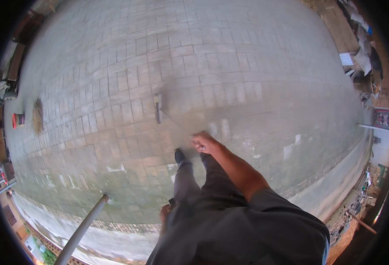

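Observation:
Ahead of my feet, my right hand (pixel 203 142) is closed round the thin, blurred handle of a long-handled floor tool (pixel 158 108). Its narrow bar-shaped head, pale with a dark edge, rests on the paving; whether it is a brush or a scraper I cannot tell. Low beside my left hip, my left hand (pixel 164 213) is partly hidden by my body. Its fingers are curled by a small dark object (pixel 172 202), whose kind is too small to make out.
Brick paving (pixel 137 88) spreads around me, damp and greenish nearby. A grey post (pixel 82 229) rises at the lower left. Further left are a straw-coloured heap (pixel 37 116) and a red bucket (pixel 18 120). Sheets and clutter (pixel 362 57) line the right edge.

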A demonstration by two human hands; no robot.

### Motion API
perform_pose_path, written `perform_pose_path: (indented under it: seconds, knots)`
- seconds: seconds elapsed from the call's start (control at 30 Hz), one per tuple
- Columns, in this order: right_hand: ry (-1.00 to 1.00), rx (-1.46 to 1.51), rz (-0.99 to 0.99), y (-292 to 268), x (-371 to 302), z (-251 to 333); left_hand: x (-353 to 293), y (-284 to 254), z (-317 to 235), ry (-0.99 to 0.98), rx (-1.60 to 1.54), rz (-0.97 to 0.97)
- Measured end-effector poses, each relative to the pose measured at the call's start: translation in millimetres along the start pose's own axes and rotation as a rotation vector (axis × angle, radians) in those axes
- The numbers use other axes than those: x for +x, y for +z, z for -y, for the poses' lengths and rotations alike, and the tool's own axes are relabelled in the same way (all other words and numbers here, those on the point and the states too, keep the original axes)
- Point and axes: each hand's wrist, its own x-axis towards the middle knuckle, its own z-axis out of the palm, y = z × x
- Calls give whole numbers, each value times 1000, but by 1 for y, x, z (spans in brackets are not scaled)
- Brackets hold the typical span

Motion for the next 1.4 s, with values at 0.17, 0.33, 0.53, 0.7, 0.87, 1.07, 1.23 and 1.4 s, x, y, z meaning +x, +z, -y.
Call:
perform_pose_path:
  seconds: [0.17, 0.33, 0.53, 0.7, 0.87, 1.07, 1.23, 1.4]
  knots:
    - [43, -7, -45, -30, 24, 4, 1, 1, -30, -158, 142, 48]
    - [19, 96, -116, -98, -26, 24, 7, 5, 10, -189, -79, 24]
    - [-169, 270, -336, -165, -90, 46, 19, 6, -6, -95, 112, 49]
    - [-210, 232, -295, -155, -101, 45, 23, 4, -17, -89, 102, 138]
    - [-143, 159, -167, -114, -78, 39, 26, 13, -52, -158, 289, 93]
    - [5, -6, -166, -110, -56, 38, 32, 29, -147, -328, 685, 395]
    - [-107, 87, -196, -183, -68, 45, 41, 49, -100, -86, 683, 275]
    - [-200, 198, -380, -238, -121, 69, 51, 55, -122, -225, 646, 248]
